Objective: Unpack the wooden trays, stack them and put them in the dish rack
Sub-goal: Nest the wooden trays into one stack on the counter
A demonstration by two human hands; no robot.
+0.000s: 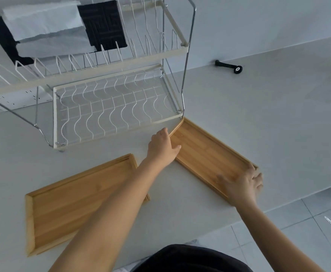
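On the surface (258,118), right of the dish rack (117,107), the right-hand tray (209,154) lies flat, far corner touching the rack's foot. Left hand (161,147) grips its far end; right hand (243,186), fingers spread, clasps the near end. Second tray (66,205) lies apart, unstacked. Risk: lifting could snag the rack's foot, or the near end could slip off the edge.

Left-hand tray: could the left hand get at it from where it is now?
Probably yes. The left hand rests on the right tray; the left tray lies open beneath that forearm, nothing on it.
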